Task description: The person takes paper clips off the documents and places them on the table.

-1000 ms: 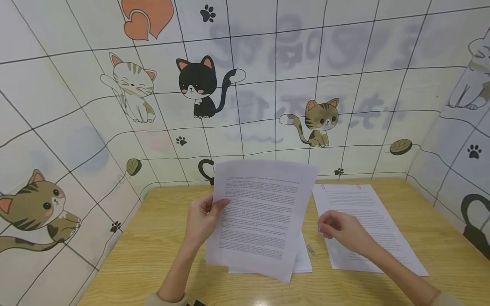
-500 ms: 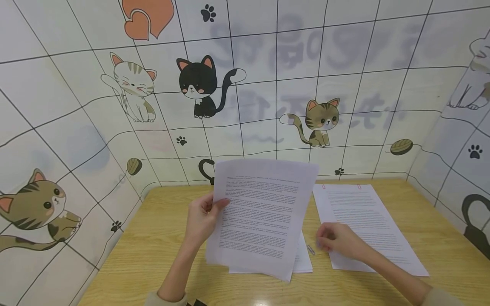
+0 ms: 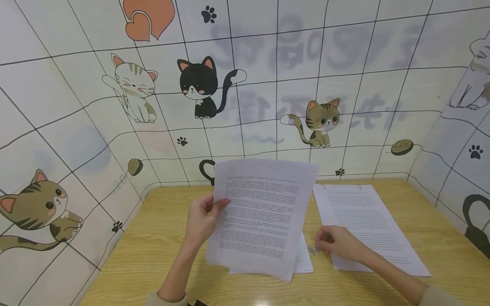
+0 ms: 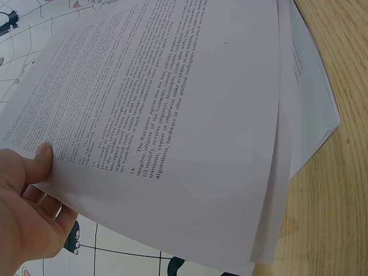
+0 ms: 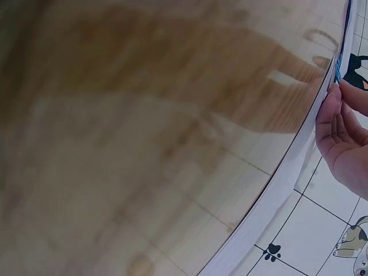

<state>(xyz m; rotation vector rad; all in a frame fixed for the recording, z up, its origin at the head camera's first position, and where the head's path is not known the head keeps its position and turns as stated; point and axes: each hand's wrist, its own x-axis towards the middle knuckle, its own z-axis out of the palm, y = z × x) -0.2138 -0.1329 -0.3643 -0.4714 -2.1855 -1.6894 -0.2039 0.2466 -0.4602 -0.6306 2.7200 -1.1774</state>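
Observation:
My left hand (image 3: pixel 201 216) pinches the left edge of a few printed sheets (image 3: pixel 260 212), thumb in front, and holds them tilted up above the table. In the left wrist view, the thumb lies over the print and a second sheet shows behind the first. My right hand (image 3: pixel 337 242) is low at the table, thumb and fingertips pinching a small bluish paper clip (image 5: pixel 338 69). Just left of those fingertips, another paper clip (image 3: pixel 311 250) lies on the wood. More paper (image 3: pixel 304 265) lies under the raised sheets, mostly hidden by them.
Printed paper (image 3: pixel 367 212) with two red paper clips (image 3: pixel 360 186) along its top edge lies on the right, partly under my right forearm. The wooden table (image 3: pixel 126 263) meets a wall (image 3: pixel 260 140) with printed cats at the back.
My right hand has come down and slightly left with the paper clip, to beside the clip on the table. The left hand and its sheets have stayed nearly still.

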